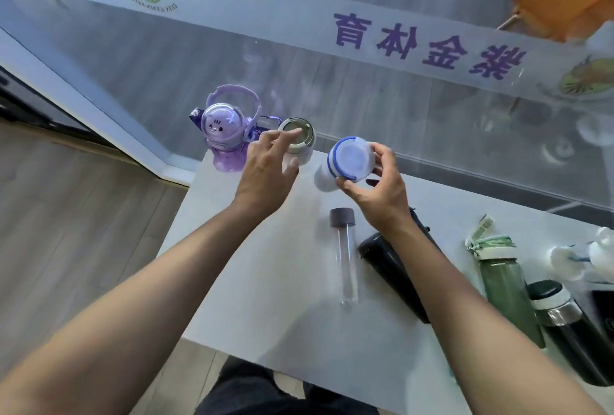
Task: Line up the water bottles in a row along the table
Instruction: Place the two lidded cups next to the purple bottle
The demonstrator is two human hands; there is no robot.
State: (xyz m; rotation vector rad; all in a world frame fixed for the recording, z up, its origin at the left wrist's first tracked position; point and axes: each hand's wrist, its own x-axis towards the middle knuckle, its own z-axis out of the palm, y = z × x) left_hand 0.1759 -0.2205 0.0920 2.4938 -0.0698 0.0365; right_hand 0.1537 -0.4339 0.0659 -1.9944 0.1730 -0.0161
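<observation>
Near the frame's centre the right hand (375,188) has its fingers wrapped round the white plastic bottle with a blue-ringed lid (345,162), probably light, rigid and smooth, best gripped mid-body, while the left hand (265,175) hovers loosely open above the pale desk (265,281)

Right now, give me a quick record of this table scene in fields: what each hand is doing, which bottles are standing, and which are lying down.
left hand: open, fingers at the white bottle with grey-green lid
right hand: holding the white bottle with blue-rimmed lid, tilted
standing at far edge: purple bear bottle, white bottle with grey-green lid
lying down: clear bottle with grey cap, black bottle, green bottle
surface: white table
</observation>
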